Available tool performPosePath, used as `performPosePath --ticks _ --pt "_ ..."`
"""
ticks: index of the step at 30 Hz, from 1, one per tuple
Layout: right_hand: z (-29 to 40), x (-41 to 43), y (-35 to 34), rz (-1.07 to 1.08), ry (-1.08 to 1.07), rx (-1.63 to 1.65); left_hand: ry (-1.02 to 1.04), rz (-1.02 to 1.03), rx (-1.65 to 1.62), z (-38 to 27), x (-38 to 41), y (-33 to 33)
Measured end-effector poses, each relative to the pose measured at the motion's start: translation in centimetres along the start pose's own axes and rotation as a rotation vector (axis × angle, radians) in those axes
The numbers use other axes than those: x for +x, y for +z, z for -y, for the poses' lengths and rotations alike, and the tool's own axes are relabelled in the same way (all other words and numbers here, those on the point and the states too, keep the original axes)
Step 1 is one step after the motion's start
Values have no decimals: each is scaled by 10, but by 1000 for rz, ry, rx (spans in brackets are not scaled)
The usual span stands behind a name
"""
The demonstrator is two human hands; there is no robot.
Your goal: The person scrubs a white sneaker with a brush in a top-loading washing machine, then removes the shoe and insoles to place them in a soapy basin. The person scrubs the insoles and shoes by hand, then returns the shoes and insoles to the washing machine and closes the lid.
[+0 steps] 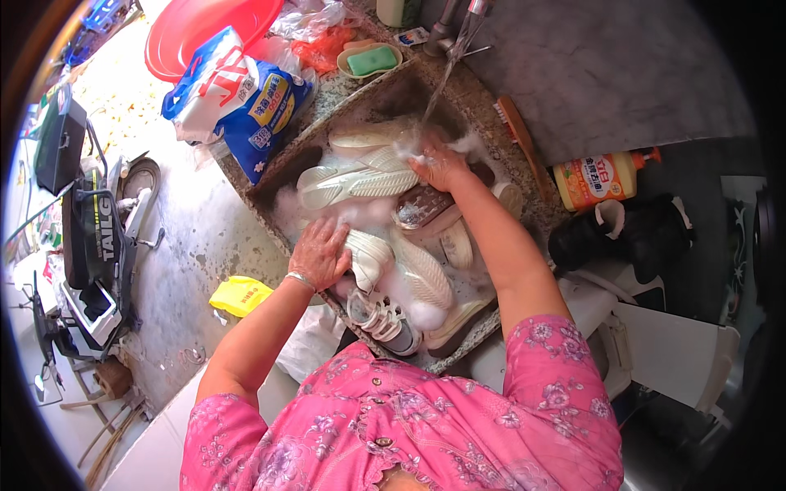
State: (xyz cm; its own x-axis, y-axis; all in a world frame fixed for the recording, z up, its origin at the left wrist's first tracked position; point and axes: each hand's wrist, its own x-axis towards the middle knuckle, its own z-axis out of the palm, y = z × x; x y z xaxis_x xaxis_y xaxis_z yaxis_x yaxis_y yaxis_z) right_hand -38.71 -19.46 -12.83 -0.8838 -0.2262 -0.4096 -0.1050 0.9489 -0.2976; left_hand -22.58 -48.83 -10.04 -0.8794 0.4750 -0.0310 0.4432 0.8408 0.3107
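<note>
Soapy water and several shoes fill a speckled stone sink (270,228). My left hand (320,255) is at the sink's left side, its thumb against a white shoe (370,256); whether it grips anything is unclear. Under the stream of running water (443,80), my right hand (441,166) reaches into foam that hides its fingertips. Its thumb is by the end of an upturned white sole (359,178). Close below lies a brown shoe sole (422,207). A pale sole (424,270) and a grey laced sneaker (385,324) lie nearer to me.
A wooden scrub brush (522,144) lies on the right rim beside a yellow detergent bottle (595,178) and black boots (620,236). Green soap (371,61) sits in a dish by a blue-and-white bag (245,98). A red basin (178,37) stands behind; a scooter (98,227) is at left.
</note>
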Motion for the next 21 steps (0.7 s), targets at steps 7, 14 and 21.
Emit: performPosePath --ticks 7,14,21 --pt "-24 23 4 -213 -19 274 -1 -7 -59 2 4 -1" --pt "-48 87 -88 -735 61 1062 -38 -66 -123 2 0 1" --pt "-37 116 -107 -801 -88 914 -50 -55 -125 4 -2 4"
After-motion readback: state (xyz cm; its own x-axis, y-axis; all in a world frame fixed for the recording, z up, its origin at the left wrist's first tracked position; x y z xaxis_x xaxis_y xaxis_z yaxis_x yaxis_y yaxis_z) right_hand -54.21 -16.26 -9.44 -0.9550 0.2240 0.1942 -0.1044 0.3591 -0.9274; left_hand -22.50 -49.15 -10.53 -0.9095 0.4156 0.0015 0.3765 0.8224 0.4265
